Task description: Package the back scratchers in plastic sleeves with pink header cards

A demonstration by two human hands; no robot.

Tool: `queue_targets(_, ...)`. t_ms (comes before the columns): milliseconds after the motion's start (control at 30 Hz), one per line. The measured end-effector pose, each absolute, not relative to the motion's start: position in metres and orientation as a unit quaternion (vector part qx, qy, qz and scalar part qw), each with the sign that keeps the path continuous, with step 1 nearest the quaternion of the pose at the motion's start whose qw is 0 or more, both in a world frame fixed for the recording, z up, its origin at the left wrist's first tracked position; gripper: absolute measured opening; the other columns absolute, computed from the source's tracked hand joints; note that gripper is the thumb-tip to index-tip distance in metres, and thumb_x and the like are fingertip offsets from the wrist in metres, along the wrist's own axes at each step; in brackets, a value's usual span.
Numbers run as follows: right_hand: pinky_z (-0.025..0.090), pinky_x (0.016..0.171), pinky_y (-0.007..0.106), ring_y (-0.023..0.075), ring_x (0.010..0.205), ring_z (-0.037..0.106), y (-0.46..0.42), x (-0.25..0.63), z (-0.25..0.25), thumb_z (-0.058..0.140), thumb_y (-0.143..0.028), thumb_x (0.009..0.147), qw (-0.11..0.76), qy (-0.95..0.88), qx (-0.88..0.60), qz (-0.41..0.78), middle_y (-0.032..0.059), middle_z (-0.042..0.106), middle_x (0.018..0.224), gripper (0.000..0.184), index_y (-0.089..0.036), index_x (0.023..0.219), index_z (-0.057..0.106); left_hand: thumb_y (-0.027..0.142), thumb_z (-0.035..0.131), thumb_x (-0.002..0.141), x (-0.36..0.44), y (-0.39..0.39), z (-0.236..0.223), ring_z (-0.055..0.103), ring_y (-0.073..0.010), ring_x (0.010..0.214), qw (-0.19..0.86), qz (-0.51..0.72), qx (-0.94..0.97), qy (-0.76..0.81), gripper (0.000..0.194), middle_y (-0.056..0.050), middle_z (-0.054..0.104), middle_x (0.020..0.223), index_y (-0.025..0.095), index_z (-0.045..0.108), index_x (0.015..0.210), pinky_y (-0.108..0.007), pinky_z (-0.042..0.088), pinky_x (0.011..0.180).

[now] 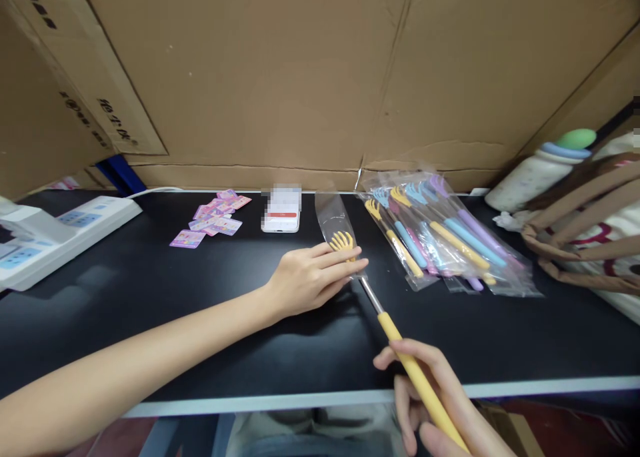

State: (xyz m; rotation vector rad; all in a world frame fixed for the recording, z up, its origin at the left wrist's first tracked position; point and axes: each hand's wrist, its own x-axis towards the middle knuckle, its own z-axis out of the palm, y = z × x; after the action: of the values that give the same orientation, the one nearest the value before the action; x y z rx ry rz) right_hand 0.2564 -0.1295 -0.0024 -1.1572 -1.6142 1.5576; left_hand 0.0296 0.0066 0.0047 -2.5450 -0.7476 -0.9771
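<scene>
A yellow back scratcher (393, 329) slants from the lower right up toward the middle of the table. Its clawed head lies inside a clear plastic sleeve (333, 210), while the metal rod and handle stick out below. My left hand (320, 277) is closed on the sleeve's near end by the claw, fingers pressed together over it and thumb hidden. At the table's front edge, my right hand (440, 383) grips the yellow handle. To the right lies a pile of bagged back scratchers (450, 233) in yellow, blue, pink and purple.
A phone (281, 210) stands at the back, with several small purple-pink cards (215, 215) to its left. A white power strip (70, 237) sits far left. On the right are a bottle (530, 177) and a brown-handled bag (590, 243). Cardboard walls (270, 77) surround the table.
</scene>
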Motion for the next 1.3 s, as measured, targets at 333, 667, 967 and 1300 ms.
queue_targets(333,0.045,0.065,0.029,0.0145,0.072,0.051,-0.112,0.266,0.017,0.048,-0.045,0.087,0.208,-0.659,-0.436,0.576,0.0064,0.054,0.094,0.050,-0.028,0.131,0.031,0.028,0.041,0.093,0.032,-0.003,0.007,0.060,-0.0104,0.082,0.155,-0.327,-0.899,-0.245,0.031,0.001,0.064,0.119,0.025,0.061,0.116,-0.021,0.051,0.072)
queue_targets(667,0.044,0.056,0.019,0.0063,0.065,0.045,-0.038,0.258,0.044,0.050,-0.041,0.087,0.053,-0.739,-0.360,0.567,0.0017,0.046,0.095,0.042,-0.024,0.121,0.033,0.026,0.043,0.092,0.029,0.008,0.003,0.063,-0.0113,0.090,0.095,-0.339,-0.898,-0.263,0.029,0.001,0.065,0.117,0.023,0.063,0.112,-0.024,0.051,0.078)
queue_targets(967,0.042,0.053,0.020,0.0105,0.058,0.053,-0.030,0.247,0.055,0.060,-0.040,0.080,0.022,-0.856,-0.333,0.395,-0.0036,0.055,0.069,0.054,-0.021,0.126,0.039,0.029,0.042,0.092,0.030,0.009,0.000,0.061,-0.0118,0.086,0.110,-0.308,-0.909,-0.259,0.031,0.001,0.065,0.116,0.025,0.061,0.116,-0.024,0.052,0.072)
queue_targets(1300,0.032,0.049,0.022,0.0133,0.054,0.055,-0.013,0.243,0.022,0.056,-0.035,0.082,0.124,-0.913,-0.386,-0.054,-0.0005,0.058,0.066,0.019,-0.020,0.082,0.045,0.027,0.040,0.093,0.029,0.011,-0.002,0.060,-0.0123,0.092,0.104,-0.290,-0.913,-0.266,0.031,-0.001,0.066,0.113,0.024,0.062,0.114,-0.024,0.052,0.076)
